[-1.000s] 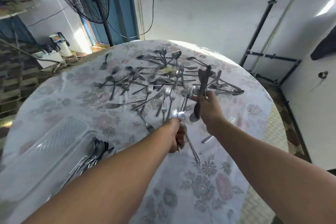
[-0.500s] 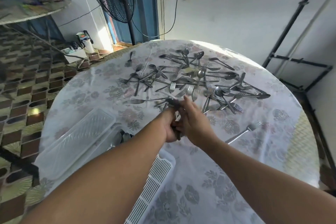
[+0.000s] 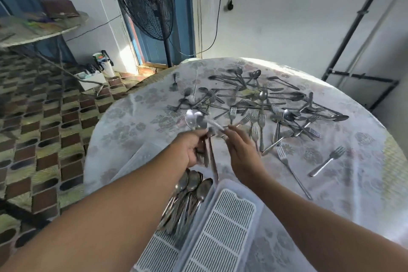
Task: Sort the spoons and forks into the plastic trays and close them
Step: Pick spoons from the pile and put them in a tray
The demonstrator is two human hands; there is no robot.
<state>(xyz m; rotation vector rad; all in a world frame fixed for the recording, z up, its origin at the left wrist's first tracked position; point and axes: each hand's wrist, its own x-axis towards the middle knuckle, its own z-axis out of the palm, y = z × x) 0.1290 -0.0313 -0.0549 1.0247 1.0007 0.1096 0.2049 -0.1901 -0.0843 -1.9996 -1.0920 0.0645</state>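
My left hand point(image 3: 191, 150) is shut on a bunch of spoons point(image 3: 199, 125), bowls up and handles hanging down, just above the near plastic tray. That tray point(image 3: 167, 247) holds several spoons point(image 3: 187, 190) on a white grid. Beside it on the right stands a second tray point(image 3: 223, 227), its white grid bare. My right hand point(image 3: 241, 150) hovers next to the bunch with fingers apart, its fingertips near the spoons. A heap of spoons and forks point(image 3: 260, 104) lies scattered across the far half of the round table point(image 3: 132, 121).
A clear lid point(image 3: 141, 157) lies on the cloth left of the trays. Two loose forks point(image 3: 329, 161) lie at the right. A standing fan point(image 3: 150, 0) is behind the table's far left edge. Tiled floor drops away on the left.
The view has swung down and left, bringing both trays into sight. My right hand passed its spoon to the left and has come off the bunch; my left hand has lifted the bunch toward the spoon tray.
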